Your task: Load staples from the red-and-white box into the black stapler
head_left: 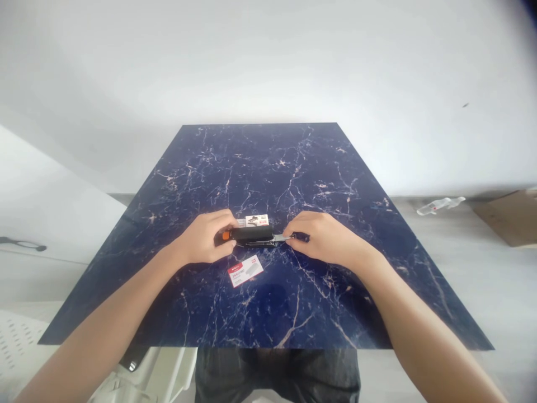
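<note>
A black stapler (253,234) with an orange end lies sideways on the blue marbled table. My left hand (210,236) is closed around its orange end, thumb on the near side. From its other end a silver metal piece (281,238) sticks out. My right hand (321,235) pinches the tip of that piece between thumb and fingers; whether anything smaller is in the pinch is hidden. Close behind the stapler is a small printed box (257,220), partly covered. A red and white staple box (245,271) lies tilted just in front.
The dark blue table (260,168) has white veins and stands against a white wall. On the floor to the right are a crumpled clear plastic item (438,206) and a cardboard box (509,217). A white perforated surface (20,341) is at lower left.
</note>
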Motion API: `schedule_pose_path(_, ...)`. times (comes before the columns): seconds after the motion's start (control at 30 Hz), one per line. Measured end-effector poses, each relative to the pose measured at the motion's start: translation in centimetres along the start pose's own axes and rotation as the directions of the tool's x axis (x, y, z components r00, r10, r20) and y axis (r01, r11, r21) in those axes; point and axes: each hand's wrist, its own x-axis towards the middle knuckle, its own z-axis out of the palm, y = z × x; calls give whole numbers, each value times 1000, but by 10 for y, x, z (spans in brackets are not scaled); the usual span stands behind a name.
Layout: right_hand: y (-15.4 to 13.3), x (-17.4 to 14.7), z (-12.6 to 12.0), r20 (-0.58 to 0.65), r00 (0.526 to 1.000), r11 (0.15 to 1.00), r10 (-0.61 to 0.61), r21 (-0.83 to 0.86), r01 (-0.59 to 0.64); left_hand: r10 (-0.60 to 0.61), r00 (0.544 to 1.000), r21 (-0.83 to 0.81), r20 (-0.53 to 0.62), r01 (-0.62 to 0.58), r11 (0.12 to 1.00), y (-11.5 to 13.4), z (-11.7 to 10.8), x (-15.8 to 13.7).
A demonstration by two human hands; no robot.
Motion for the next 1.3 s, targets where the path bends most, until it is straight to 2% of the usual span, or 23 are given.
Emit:
schedule_pose_path(0.23,-7,-1,-1,63,998,991,-22,-134,30,-7,1000,-2,7,7,1000,0,0,0)
schedule_pose_path(0.37,-9,-1,3,93,995,987,-33,-151,47,-3,1000,-2,4,3,1000,0,1,0)
schedule_pose_path(0.5,-11,-2,1,51,998,991,-37,-126,43,-10,1000,1,19,10,1000,1,-2,0)
schedule_pose_path(0.57,-12,-3,-5,-8,1000,992,30,-123,-31,-34,998,11,53,34,999,2,-5,1)
schedule_pose_path(0.63,-13,-6,-11,-29,989,976,148,-158,-151,-71,993,35,98,68,997,3,-6,1)
schedule_pose_path(0.73,-16,-7,-13,65,968,952,244,-205,-226,-114,984,72,136,105,992,4,-6,2)
schedule_pose_path(0.83,-23,-5,-5,110,973,967,201,-178,-180,-125,984,78,125,116,990,3,-2,3)
schedule_pose_path(1.1,-49,-3,32,49,998,978,-46,-200,55,-69,997,57,47,66,996,-1,3,4)
schedule_pose_path(1.2,-52,-4,37,47,997,973,-66,-218,74,-38,999,79,20,37,996,-3,4,3)
schedule_pose_path(1.3,-48,-2,40,18,1000,987,-25,-159,27,-40,999,117,-5,41,992,0,11,4)
